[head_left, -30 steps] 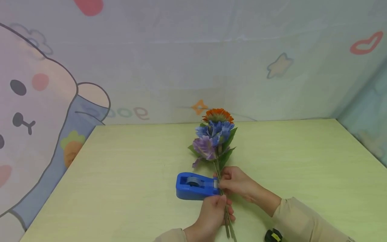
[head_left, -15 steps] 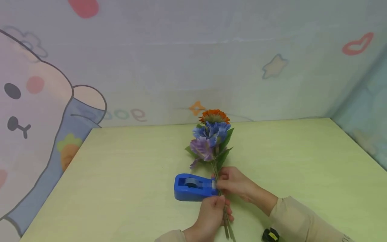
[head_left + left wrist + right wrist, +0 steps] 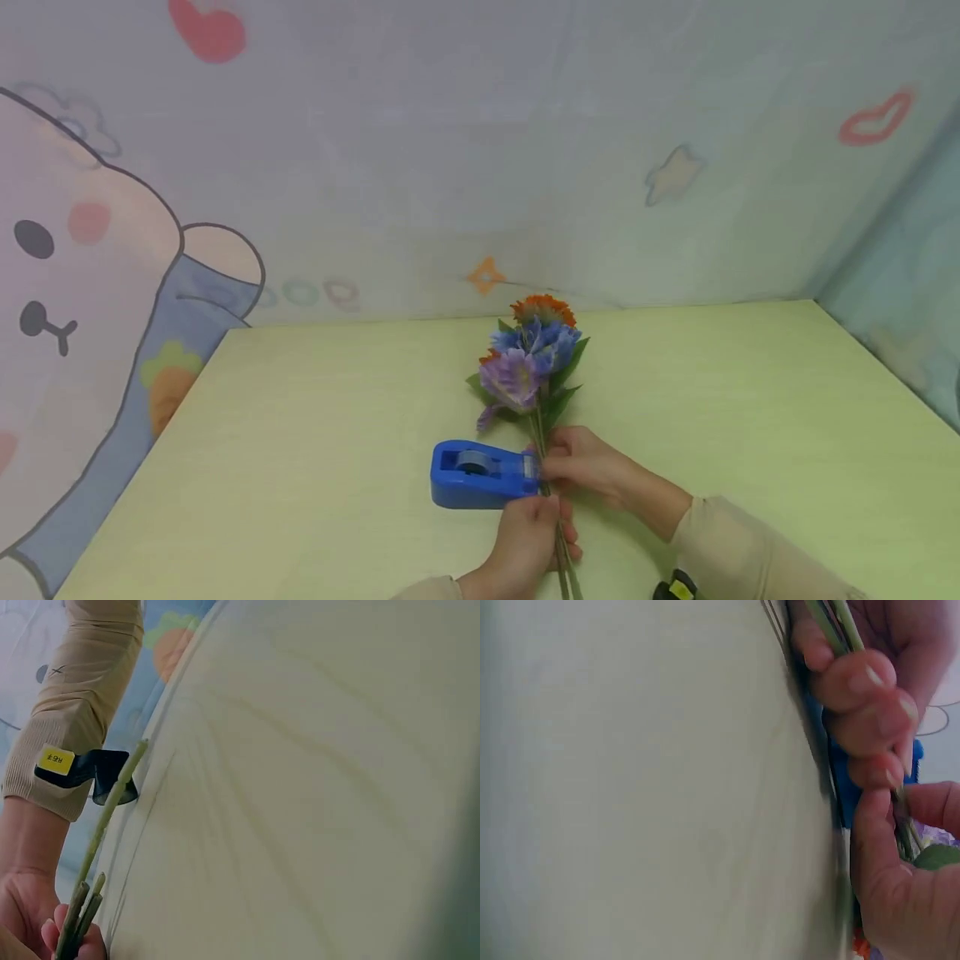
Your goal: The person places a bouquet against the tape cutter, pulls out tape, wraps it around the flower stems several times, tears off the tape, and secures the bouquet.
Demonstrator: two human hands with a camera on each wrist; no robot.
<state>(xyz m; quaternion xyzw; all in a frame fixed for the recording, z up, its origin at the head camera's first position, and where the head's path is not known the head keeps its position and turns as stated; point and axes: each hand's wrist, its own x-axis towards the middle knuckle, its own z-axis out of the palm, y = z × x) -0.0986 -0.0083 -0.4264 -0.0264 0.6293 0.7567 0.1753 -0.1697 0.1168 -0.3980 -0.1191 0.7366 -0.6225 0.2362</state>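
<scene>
Both hands pinch the stems [image 3: 551, 500], which run 6 to 12: left hand [image 3: 528, 533] nearer, right hand [image 3: 585, 467] beside the dispenser [image 3: 476, 475] at 9.

Blue tape dispenser [image 3: 476, 476] — pale-green table [image 3: 315, 433]

A pale yellow-green counter [image 3: 300, 433] carries everything here. A blue tape dispenser [image 3: 476, 476] sits flat on it near the front middle. Just right of the tape dispenser, a bunch of artificial flowers [image 3: 534, 362] has its blooms pointing toward the far edge, past the tape dispenser.
</scene>
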